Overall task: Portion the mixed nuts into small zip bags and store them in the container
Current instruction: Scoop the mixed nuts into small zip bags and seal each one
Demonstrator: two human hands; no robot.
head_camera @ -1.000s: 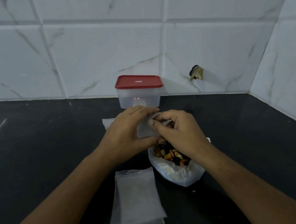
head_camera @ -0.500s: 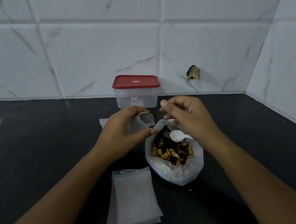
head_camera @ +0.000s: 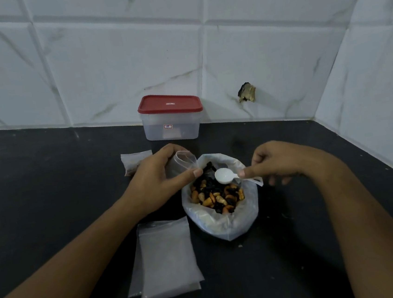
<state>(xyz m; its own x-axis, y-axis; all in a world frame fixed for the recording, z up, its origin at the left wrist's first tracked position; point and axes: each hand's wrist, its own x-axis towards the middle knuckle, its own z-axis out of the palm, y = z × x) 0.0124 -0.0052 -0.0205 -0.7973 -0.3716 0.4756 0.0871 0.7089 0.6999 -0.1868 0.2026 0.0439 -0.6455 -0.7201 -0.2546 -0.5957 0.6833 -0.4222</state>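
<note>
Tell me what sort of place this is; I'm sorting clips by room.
Most likely a home kitchen: a dark counter meeting white tiled walls at a corner, with a red-lidded container and an open bag of mixed nuts on it.

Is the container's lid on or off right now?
On: the red lid sits flat across the top of the clear container.

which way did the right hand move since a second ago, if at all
Yes: the right hand moved right, farther from the red-lidded container, now holding a spoon.
</note>
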